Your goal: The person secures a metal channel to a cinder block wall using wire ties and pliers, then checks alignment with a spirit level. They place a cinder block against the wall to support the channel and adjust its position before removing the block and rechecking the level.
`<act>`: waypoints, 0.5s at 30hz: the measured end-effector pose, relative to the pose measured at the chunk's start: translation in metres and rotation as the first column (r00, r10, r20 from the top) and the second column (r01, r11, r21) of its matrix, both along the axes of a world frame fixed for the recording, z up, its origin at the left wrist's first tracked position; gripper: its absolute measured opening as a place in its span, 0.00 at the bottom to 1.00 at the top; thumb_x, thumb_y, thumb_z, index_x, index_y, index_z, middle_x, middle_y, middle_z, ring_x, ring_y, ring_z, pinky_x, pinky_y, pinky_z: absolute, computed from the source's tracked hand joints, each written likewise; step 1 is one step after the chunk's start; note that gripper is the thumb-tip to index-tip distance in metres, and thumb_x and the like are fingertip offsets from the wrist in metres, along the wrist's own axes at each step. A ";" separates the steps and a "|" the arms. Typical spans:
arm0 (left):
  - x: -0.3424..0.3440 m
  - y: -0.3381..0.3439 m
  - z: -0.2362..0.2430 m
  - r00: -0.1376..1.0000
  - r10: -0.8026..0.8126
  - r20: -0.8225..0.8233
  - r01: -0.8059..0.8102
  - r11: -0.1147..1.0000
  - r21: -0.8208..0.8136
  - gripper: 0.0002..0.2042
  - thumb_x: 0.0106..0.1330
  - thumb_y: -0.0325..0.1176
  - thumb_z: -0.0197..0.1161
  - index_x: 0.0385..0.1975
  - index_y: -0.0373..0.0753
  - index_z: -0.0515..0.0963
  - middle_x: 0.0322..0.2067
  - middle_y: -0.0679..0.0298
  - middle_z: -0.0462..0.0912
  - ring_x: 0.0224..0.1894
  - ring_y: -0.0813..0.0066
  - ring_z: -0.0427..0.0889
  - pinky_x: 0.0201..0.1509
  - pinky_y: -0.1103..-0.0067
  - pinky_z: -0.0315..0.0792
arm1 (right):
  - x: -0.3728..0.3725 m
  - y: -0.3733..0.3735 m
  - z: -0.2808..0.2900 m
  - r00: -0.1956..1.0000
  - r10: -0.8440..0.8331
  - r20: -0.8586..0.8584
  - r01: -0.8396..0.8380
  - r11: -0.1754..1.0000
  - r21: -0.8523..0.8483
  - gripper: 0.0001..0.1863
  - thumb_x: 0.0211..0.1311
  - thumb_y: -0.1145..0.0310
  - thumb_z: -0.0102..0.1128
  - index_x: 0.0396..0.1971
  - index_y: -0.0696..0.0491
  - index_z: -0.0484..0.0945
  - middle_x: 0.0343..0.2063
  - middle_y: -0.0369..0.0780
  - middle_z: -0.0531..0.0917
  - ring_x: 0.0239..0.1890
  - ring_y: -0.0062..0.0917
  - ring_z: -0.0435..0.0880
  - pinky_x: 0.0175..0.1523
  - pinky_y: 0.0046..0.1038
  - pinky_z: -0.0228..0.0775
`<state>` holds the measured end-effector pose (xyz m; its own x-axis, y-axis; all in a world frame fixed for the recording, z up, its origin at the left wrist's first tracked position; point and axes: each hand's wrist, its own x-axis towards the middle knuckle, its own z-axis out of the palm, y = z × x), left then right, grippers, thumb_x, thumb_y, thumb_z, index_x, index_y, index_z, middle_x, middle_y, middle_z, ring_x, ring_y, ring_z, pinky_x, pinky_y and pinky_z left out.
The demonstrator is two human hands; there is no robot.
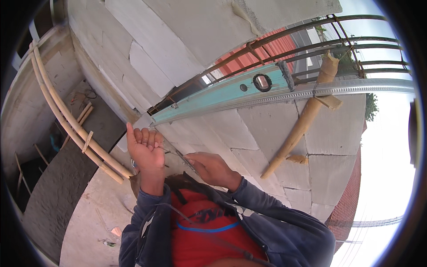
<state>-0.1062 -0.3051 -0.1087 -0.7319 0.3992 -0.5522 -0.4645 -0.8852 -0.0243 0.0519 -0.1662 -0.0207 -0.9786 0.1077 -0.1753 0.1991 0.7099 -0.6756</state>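
Note:
My left hand (144, 149) is raised in front of a grey block wall (262, 129), its fingers curled in and pinching the end of a thin wire (168, 150). The wire runs right to a slim grey metal tool (186, 161). My right hand (212, 168) is closed around that tool, a short way from my left hand. Both hands sit close to the wall face, just below a long teal spirit level (222, 94) that lies along the top course of blocks.
A ribbed metal rail (356, 86) runs beside the level, with rusty rebar (311, 44) above it. A bamboo pole (296, 135) leans on the wall at the right. Bundled bamboo poles (66, 120) curve down the left. An orange mesh fence (349, 198) stands at the lower right.

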 end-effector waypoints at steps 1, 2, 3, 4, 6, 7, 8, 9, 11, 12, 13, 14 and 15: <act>0.003 0.000 -0.001 0.999 0.001 0.033 -0.001 1.000 -0.002 0.29 0.84 0.55 0.58 0.19 0.51 0.57 0.17 0.74 0.54 0.18 0.81 0.51 0.25 0.78 0.53 | 0.004 0.001 -0.004 1.000 0.000 0.011 0.000 1.000 -0.023 0.14 0.79 0.70 0.57 0.56 0.57 0.84 0.44 0.52 0.88 0.46 0.52 0.88 0.51 0.45 0.80; 0.007 0.001 0.000 0.998 0.010 0.069 -0.010 1.000 0.002 0.29 0.84 0.55 0.57 0.20 0.51 0.57 0.17 0.74 0.54 0.18 0.81 0.51 0.25 0.78 0.53 | 0.007 0.004 -0.010 0.998 -0.013 0.060 0.015 0.999 -0.048 0.14 0.80 0.69 0.56 0.56 0.57 0.84 0.44 0.52 0.88 0.46 0.52 0.88 0.51 0.44 0.80; 0.012 0.003 0.001 0.994 0.018 0.105 -0.019 1.000 0.005 0.28 0.85 0.54 0.57 0.20 0.51 0.58 0.17 0.74 0.54 0.18 0.81 0.51 0.25 0.78 0.53 | 0.012 0.006 -0.017 0.994 -0.024 0.109 0.032 0.997 -0.072 0.14 0.80 0.69 0.56 0.56 0.58 0.83 0.44 0.52 0.88 0.47 0.52 0.88 0.52 0.44 0.80; 0.019 0.005 -0.001 0.996 0.017 0.085 -0.018 1.000 0.006 0.28 0.85 0.54 0.56 0.20 0.50 0.58 0.18 0.74 0.54 0.18 0.81 0.51 0.26 0.78 0.53 | 0.018 0.008 -0.022 0.987 -0.036 0.157 0.051 0.994 -0.094 0.14 0.81 0.68 0.55 0.56 0.58 0.82 0.45 0.52 0.88 0.48 0.52 0.88 0.52 0.44 0.80; 0.037 0.007 -0.009 0.999 0.015 0.048 -0.015 1.000 0.014 0.28 0.86 0.54 0.54 0.21 0.50 0.58 0.18 0.74 0.54 0.19 0.81 0.51 0.27 0.78 0.53 | 0.032 0.014 -0.031 0.973 -0.029 0.230 0.050 0.995 -0.085 0.14 0.82 0.68 0.54 0.56 0.58 0.82 0.45 0.53 0.88 0.48 0.51 0.88 0.52 0.43 0.80; 0.048 0.006 -0.015 1.000 -0.010 0.019 0.010 1.000 -0.020 0.28 0.86 0.55 0.54 0.21 0.50 0.58 0.18 0.74 0.53 0.19 0.81 0.51 0.27 0.77 0.53 | 0.038 0.016 -0.033 0.964 -0.028 0.266 0.051 0.995 -0.080 0.14 0.82 0.68 0.54 0.56 0.58 0.81 0.46 0.53 0.87 0.48 0.51 0.87 0.52 0.43 0.80; 0.060 0.004 -0.019 1.000 -0.030 -0.004 0.029 0.998 -0.058 0.28 0.86 0.55 0.53 0.21 0.50 0.58 0.19 0.74 0.53 0.20 0.80 0.50 0.27 0.77 0.53 | 0.042 0.014 -0.034 0.952 -0.045 0.302 0.075 0.993 -0.088 0.14 0.82 0.68 0.54 0.57 0.58 0.81 0.46 0.53 0.87 0.47 0.51 0.87 0.52 0.43 0.80; 0.069 0.005 -0.024 0.998 -0.052 -0.027 0.049 0.994 -0.096 0.28 0.86 0.56 0.53 0.21 0.50 0.58 0.19 0.74 0.53 0.20 0.80 0.50 0.28 0.77 0.53 | 0.045 0.011 -0.033 0.939 -0.064 0.337 0.101 0.990 -0.095 0.13 0.82 0.68 0.55 0.57 0.57 0.82 0.46 0.53 0.87 0.47 0.50 0.87 0.52 0.43 0.80; 0.084 0.011 -0.027 0.999 -0.053 0.010 0.053 0.995 -0.083 0.28 0.86 0.56 0.52 0.21 0.49 0.57 0.19 0.74 0.52 0.21 0.80 0.49 0.28 0.77 0.53 | 0.055 0.001 -0.037 0.949 -0.101 0.298 0.138 0.985 -0.104 0.14 0.81 0.69 0.56 0.58 0.56 0.82 0.47 0.52 0.87 0.47 0.50 0.87 0.51 0.43 0.80; 0.092 0.014 -0.026 0.998 -0.056 0.024 0.058 0.995 -0.082 0.28 0.86 0.56 0.51 0.22 0.49 0.57 0.19 0.74 0.52 0.21 0.80 0.49 0.28 0.77 0.53 | 0.062 -0.007 -0.042 0.968 -0.122 0.221 0.149 0.983 -0.109 0.14 0.81 0.70 0.56 0.59 0.56 0.82 0.47 0.52 0.87 0.48 0.50 0.87 0.51 0.43 0.80; 0.099 0.016 -0.025 0.996 -0.071 0.049 0.074 0.996 -0.057 0.28 0.87 0.56 0.51 0.22 0.49 0.57 0.19 0.74 0.52 0.21 0.80 0.49 0.28 0.76 0.53 | 0.072 -0.012 -0.044 0.979 -0.145 0.143 0.162 0.980 -0.116 0.15 0.80 0.70 0.57 0.60 0.55 0.82 0.47 0.51 0.87 0.48 0.50 0.87 0.51 0.43 0.81; 0.095 0.019 -0.022 0.994 -0.091 0.052 0.093 0.995 -0.033 0.28 0.87 0.55 0.51 0.22 0.49 0.56 0.19 0.74 0.51 0.21 0.80 0.49 0.28 0.76 0.52 | 0.075 -0.015 -0.037 0.976 -0.133 0.171 0.142 0.989 -0.041 0.15 0.80 0.70 0.58 0.61 0.55 0.82 0.48 0.51 0.88 0.48 0.50 0.87 0.51 0.42 0.81; 0.094 0.023 -0.018 0.992 -0.114 0.055 0.115 0.993 -0.009 0.28 0.87 0.55 0.51 0.22 0.49 0.56 0.19 0.74 0.51 0.21 0.80 0.49 0.27 0.76 0.52 | 0.081 -0.017 -0.027 0.972 -0.127 0.200 0.123 0.992 0.035 0.16 0.79 0.71 0.58 0.61 0.55 0.82 0.49 0.51 0.88 0.48 0.50 0.87 0.52 0.42 0.81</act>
<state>-0.0126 -0.2826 -0.1266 -0.6502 0.4719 -0.5954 -0.5612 -0.8266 -0.0424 0.1331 -0.1829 -0.0476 -0.9022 0.2328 -0.3632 0.4172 0.6850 -0.5972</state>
